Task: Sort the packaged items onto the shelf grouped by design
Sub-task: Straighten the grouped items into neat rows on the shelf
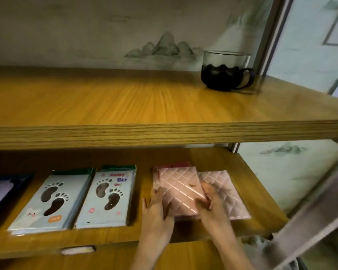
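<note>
head view, two wooden shelves, frame a bit blurred. on the lower shelf (248,172) both hands reach in from the bottom edge and hold one pink quilted packet (179,191) between them. left hand (156,209) presses the packet's left edge, fingers spread and flat against its side and lower corner; right hand (213,203) clamps the right edge, thumb on top, other fingers hidden under it. the held packet lies flat or slightly lifted, cannot tell which, and it partly overlaps a second pink quilted packet (228,193) lying flat just to its right, same diamond pattern. a darker pink edge shows behind the held one at the back, maybe another packet underneath, too blurred to be sure. to the left, apart from the pink ones, two pale blue footprint packets sit side by side, almost touching: footprint packet with lettering (107,197) nearer the hands, coloured letters at its top, and plain footprint packet (51,203) further left with a small orange tag near its bottom. both have green tops at the back. at far left a dark packet (6,191) is cut off by the frame, design unclear. upper shelf (125,106) carries only a glass mug (225,71) with a dark lower half, at back right near the metal post (269,36). wall behind has painted mountains.
</note>
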A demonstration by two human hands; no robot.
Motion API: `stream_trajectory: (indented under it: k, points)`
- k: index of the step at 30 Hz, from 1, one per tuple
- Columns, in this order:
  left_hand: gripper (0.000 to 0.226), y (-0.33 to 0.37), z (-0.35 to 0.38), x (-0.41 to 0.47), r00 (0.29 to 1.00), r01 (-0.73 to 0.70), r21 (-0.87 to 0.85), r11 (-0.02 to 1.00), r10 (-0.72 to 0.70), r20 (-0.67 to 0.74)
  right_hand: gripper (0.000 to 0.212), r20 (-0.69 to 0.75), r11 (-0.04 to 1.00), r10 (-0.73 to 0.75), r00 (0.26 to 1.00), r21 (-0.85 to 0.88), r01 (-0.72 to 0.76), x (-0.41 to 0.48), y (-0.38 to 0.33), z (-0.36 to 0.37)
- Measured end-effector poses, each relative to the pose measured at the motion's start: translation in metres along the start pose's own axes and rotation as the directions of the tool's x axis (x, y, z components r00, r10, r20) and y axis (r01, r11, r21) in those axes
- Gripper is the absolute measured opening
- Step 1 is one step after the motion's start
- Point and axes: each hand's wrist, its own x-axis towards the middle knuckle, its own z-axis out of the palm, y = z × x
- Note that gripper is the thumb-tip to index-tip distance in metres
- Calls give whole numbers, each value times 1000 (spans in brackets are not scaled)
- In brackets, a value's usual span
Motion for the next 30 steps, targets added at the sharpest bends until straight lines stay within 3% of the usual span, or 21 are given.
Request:
stream_trajectory:
  k: [5, 8, 12, 15, 17, 20, 23, 25, 30]
  points:
    - [57, 32, 44, -6, 996, -90, -170, 981, 87, -26, 50, -69, 998, -63, 996, 12, 64, 16, 24, -47]
    - [57, 46, 73, -6, 995, -101, -28, 995, 100, -26, 49, -100, 997, -69, 993, -31, 66, 24, 39, -75]
    - [62, 59, 91, -9, 994, -91, 234, 968, 102, -33, 49, -39, 988, -8, 999, -158, 2, 30, 50, -87]
    - [65, 62, 82, -13, 989, -90, 318, 944, 122, -80, 52, -49, 965, -56, 997, -258, 42, 26, 48, -85]
    - [64, 55, 68, -12, 976, -70, 272, 960, 122, -180, 51, -24, 962, -131, 991, -246, 121, 23, 42, -80]
    - [69, 34, 43, -5, 956, -20, 236, 972, 88, -280, 54, 169, 979, -136, 976, -126, 158, 16, 22, -65]
    - [68, 16, 24, 3, 965, 22, 98, 995, 4, -261, 60, 335, 955, -123, 934, -216, 203, 11, 5, -44]
    - [62, 11, 16, 3, 984, -6, -58, 998, -5, -178, 65, 363, 915, -143, 921, -306, 263, 10, -1, -31]
    - [56, 0, 5, 4, 988, -38, -137, 990, 17, -151, 82, 309, 881, -145, 940, -392, 265, 7, -6, -5]
